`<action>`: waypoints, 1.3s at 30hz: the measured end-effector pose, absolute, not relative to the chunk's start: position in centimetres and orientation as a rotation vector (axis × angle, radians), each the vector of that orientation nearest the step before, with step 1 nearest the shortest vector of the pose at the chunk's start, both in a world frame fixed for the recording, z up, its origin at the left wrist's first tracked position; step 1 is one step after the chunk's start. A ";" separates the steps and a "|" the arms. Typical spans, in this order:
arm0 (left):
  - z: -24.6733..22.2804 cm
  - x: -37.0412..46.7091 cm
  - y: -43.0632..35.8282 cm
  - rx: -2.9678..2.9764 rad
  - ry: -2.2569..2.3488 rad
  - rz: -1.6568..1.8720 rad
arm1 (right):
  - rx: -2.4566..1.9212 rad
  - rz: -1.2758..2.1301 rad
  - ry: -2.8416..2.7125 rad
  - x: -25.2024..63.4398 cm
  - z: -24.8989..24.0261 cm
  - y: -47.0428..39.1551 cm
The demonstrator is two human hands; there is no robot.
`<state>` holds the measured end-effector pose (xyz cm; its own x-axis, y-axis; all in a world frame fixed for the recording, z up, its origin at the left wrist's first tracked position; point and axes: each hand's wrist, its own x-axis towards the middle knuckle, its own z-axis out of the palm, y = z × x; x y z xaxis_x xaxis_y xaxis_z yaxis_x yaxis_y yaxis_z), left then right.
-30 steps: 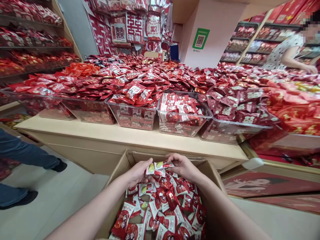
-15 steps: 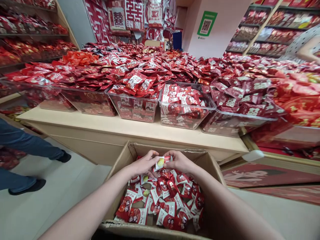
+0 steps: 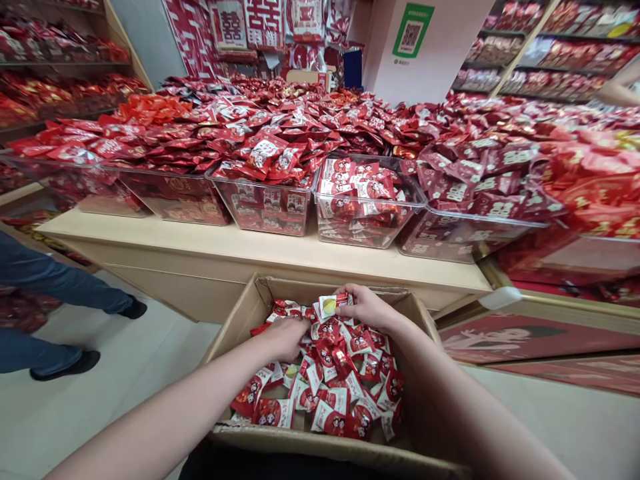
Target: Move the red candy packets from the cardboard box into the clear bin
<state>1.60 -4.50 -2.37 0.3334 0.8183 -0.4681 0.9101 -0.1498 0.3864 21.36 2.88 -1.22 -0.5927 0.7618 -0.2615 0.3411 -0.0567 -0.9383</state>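
An open cardboard box holds many small red and white packets. My right hand pinches a red and white packet with a yellow picture near the box's far side. To its left, my left hand reaches down among the loose packets, fingers bent and partly hidden, so what they hold, if anything, does not show.
Beyond the box, clear plastic bins heaped with red packets stand on a pale wooden counter. A person's legs in blue trousers are at the left. A framed red panel leans at the right.
My left hand has left the packet in my right hand and moved down and left into the pile. My right hand has risen slightly in view, still with the packet.
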 end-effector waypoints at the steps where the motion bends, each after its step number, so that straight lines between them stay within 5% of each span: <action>1: -2.0 1.3 -4.2 1.998 1.503 -0.207 | -1.168 1.714 -1.851 21.5 -1.3 3.0; 15: -2.4 3.2 -6.9 1.962 1.437 -0.553 | -1.154 1.697 -1.848 21.8 -1.8 3.5; 24: 1.3 0.0 -3.2 1.728 1.391 0.181 | -0.858 2.112 -1.303 21.5 1.1 2.7; 29: 2.0 1.6 -3.3 0.914 1.120 0.691 | -0.746 2.226 -1.098 20.3 1.6 1.6; 39: 3.6 4.8 -2.8 0.750 1.188 0.802 | -0.824 2.112 -1.058 19.1 3.6 -0.6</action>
